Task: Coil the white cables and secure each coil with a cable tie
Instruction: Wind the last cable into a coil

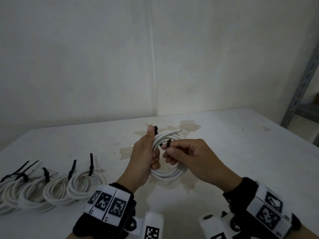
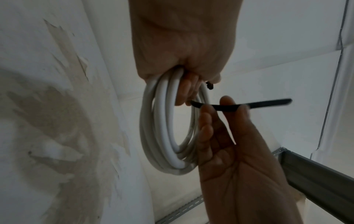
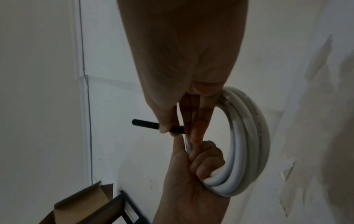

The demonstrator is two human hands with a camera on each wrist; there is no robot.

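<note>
No words, brand names or numbers can be read anywhere in these views. The only signs are black-and-white square code markers on the white wristbands [image 1: 107, 203] behind the fingers of both hands, and on the white camera mounts [image 1: 152, 228] below them; their patterns carry no legible characters. Small dark marks sit at the lower edges of the left band's panels, too blurred to make out. Faint grey print runs along the outer turn of the white cable [image 3: 257, 121] beyond the right fingers, too small to read.
</note>
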